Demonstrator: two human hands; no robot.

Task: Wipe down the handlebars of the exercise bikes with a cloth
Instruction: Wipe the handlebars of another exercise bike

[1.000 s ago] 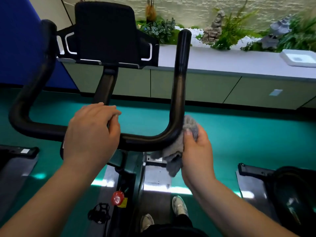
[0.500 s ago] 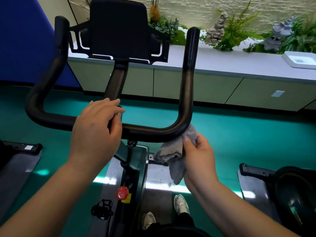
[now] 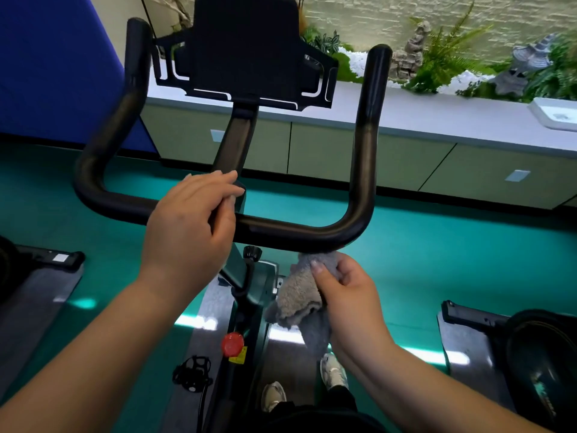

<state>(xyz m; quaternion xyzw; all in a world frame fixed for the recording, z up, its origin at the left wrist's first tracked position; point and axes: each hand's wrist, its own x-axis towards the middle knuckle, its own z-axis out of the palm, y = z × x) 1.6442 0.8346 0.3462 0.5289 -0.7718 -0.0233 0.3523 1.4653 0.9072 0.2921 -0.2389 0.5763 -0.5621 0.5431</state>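
So compared to a second ago, the right hand (image 3: 349, 295) has slid off the corner bend and now sits under the bottom bar of the handlebar (image 3: 299, 232), a bit left of the curve. The grey cloth (image 3: 301, 295) is bunched in that grip, top edge touching the underside of the bar, the rest hanging down below the fingers. The left hand (image 3: 190, 232) is still closed over the middle of the bar, right by the stem. The black console (image 3: 246, 48) stands between the two upright ends. A white tray (image 3: 555, 112) sits on the counter (image 3: 437, 117) far right; can't tell what's in it.
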